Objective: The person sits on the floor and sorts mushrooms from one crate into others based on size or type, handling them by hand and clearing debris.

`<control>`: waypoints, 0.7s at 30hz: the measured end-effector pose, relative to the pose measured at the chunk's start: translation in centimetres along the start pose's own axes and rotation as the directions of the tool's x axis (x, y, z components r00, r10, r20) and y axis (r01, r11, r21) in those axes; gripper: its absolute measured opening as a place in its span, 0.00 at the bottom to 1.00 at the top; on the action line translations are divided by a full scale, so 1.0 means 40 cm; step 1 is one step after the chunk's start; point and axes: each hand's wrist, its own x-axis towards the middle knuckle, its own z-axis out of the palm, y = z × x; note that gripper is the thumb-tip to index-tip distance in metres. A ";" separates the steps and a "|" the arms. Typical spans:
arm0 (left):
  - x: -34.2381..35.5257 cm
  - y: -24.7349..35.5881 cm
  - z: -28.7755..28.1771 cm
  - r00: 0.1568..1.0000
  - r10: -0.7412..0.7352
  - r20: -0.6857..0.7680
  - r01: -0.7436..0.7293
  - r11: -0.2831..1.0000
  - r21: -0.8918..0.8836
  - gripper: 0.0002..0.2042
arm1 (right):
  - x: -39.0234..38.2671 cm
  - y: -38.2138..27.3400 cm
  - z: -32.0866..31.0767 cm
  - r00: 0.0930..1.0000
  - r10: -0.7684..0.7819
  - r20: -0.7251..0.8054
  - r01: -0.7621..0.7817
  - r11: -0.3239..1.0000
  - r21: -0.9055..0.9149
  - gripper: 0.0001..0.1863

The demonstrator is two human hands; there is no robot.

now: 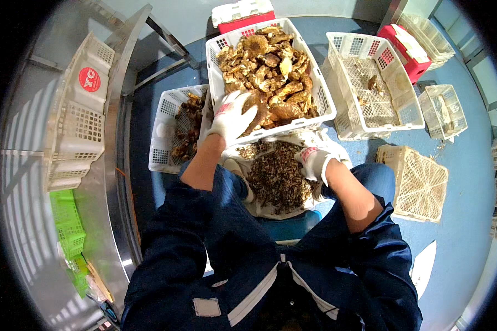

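My left hand [232,117], in a white glove, reaches over the near left corner of a white plastic crate [327,105] heaped with brown mushrooms [270,69]. Its fingers are spread against a large dark mushroom cap [255,115], which they partly cover. Lower right, my right hand [316,163], also gloved, has its fingers curled together; whatever they may hold is hidden. It is beside a heap of dark mushroom trimmings [279,179] spread on a white sheet [337,144] between my feet.
Left of the full crate, another white crate [163,129] holds darker mushroom pieces. A nearly bare crate [392,118] with a few bits stands right, near a small basket [444,113] and an upturned crate [419,185]. A metal table [102,193] runs along the left, carrying white and green baskets.
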 end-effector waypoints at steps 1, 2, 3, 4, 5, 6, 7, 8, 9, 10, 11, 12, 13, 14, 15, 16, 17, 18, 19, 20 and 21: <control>0.011 0.021 -0.016 1.000 0.012 -0.016 -0.012 1.000 -0.001 0.26 | 0.006 -0.007 -0.003 1.000 -0.014 0.008 0.014 1.000 -0.012 0.19; 0.035 0.026 -0.018 1.000 0.019 -0.024 -0.020 1.000 -0.023 0.25 | 0.010 -0.019 -0.008 1.000 -0.016 -0.004 0.016 1.000 0.013 0.18; 0.076 0.047 -0.011 0.998 0.045 -0.033 -0.047 0.997 -0.056 0.24 | 0.027 -0.011 -0.002 0.999 -0.019 0.042 0.021 0.999 -0.043 0.21; 0.100 0.062 -0.005 0.993 0.086 -0.084 -0.090 0.995 -0.038 0.22 | 0.037 -0.019 -0.008 0.997 -0.011 0.073 0.013 0.999 -0.031 0.22; 0.139 0.069 0.015 0.985 0.140 -0.104 -0.146 0.988 -0.043 0.21 | 0.044 -0.029 -0.014 0.995 -0.002 0.103 0.004 1.000 -0.018 0.23; 0.171 0.084 0.030 0.983 0.153 -0.098 -0.155 0.988 -0.016 0.19 | 0.049 -0.038 -0.023 0.993 -0.027 0.112 0.025 1.000 0.015 0.25; 0.210 0.119 0.057 0.979 0.183 -0.091 -0.183 0.983 -0.001 0.18 | 0.056 -0.025 -0.004 0.992 -0.012 0.128 0.011 1.000 0.008 0.26; 0.247 0.161 0.086 0.981 0.158 -0.109 -0.155 0.987 0.035 0.17 | 0.063 -0.010 0.014 0.990 0.004 0.143 -0.004 1.000 0.001 0.27; 0.279 0.186 0.105 0.986 0.144 -0.089 -0.133 0.985 0.112 0.18 | 0.075 -0.020 0.005 0.978 0.005 0.208 -0.003 1.000 -0.012 0.28; 0.308 0.201 0.126 0.992 0.108 -0.071 -0.092 0.977 0.191 0.18 | 0.066 -0.032 -0.020 0.977 -0.011 0.215 0.010 1.000 0.003 0.29; 0.336 0.215 0.145 0.996 0.072 -0.056 -0.054 0.962 0.269 0.19 | 0.070 -0.034 -0.017 0.983 -0.025 0.184 0.024 1.000 0.008 0.25; 0.363 0.235 0.175 0.997 0.059 -0.040 -0.042 0.938 0.345 0.21 | 0.063 -0.021 -0.012 0.991 -0.056 0.121 0.056 0.998 0.005 0.23; 0.385 0.249 0.202 0.999 0.038 -0.010 -0.031 0.928 0.370 0.21 | 0.055 -0.007 -0.006 0.995 -0.087 0.059 0.087 0.996 -0.001 0.21; 0.401 0.262 0.229 1.000 0.025 0.006 -0.025 0.911 0.412 0.21 | 0.069 0.011 0.026 0.996 -0.087 0.024 0.086 0.996 0.016 0.18; 0.411 0.271 0.245 1.000 0.012 0.020 -0.020 0.887 0.462 0.21 | 0.071 0.015 0.033 0.998 -0.067 0.007 0.067 0.998 0.013 0.18; 0.424 0.279 0.257 0.998 -0.014 0.060 -0.013 0.902 0.431 0.24 | 0.073 0.017 0.040 0.999 -0.048 -0.010 0.048 0.999 0.008 0.19; 0.429 0.283 0.270 0.999 0.002 0.049 -0.022 0.911 0.411 0.23 | 0.074 0.019 0.048 0.999 -0.031 -0.025 0.031 1.000 0.002 0.20; 0.419 0.235 0.250 0.999 -0.021 0.046 0.000 0.913 0.408 0.23 | 0.032 -0.016 -0.061 0.992 -0.097 0.085 0.092 0.994 0.065 0.21; 0.420 0.233 0.240 0.999 -0.010 0.048 -0.009 0.923 0.384 0.22 | 0.022 -0.010 -0.068 0.993 -0.095 0.074 0.091 0.994 0.058 0.21; 0.408 0.218 0.226 0.999 0.040 -0.029 -0.030 0.955 0.297 0.21 | 0.016 -0.011 -0.074 0.993 -0.104 0.059 0.101 0.994 0.048 0.22; 0.391 0.206 0.194 0.998 0.050 -0.038 -0.041 0.977 0.209 0.23 | 0.010 -0.014 -0.078 0.993 -0.114 0.043 0.113 0.993 0.038 0.23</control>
